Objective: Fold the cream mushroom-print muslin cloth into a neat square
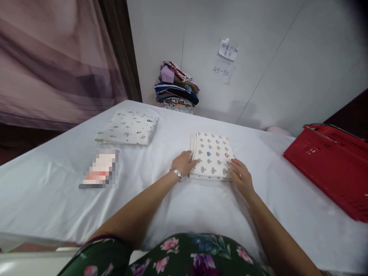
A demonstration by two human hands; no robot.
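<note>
In front of me on the white-covered table lies a folded white cloth (213, 155) with grey mushroom shapes and a few blue and red ones. My left hand (184, 164) is at its left edge, the thumb over the top and the fingers closed about the side. Against the right edge rests my right hand (242, 177), its fingers apart and touching the fabric; the far side of that hand is hidden. Farther left sits a second folded cloth (126, 128), white with small grey prints, untouched by either hand.
A pixelated flat object (100, 168) lies on the white tablecloth (152, 165) at left. The red plastic basket (330, 168) stands at the right edge. Behind the table, a stack of folded clothes (176, 88) rises by the wall, under paper notes (228, 50). A curtain (57, 57) hangs at left.
</note>
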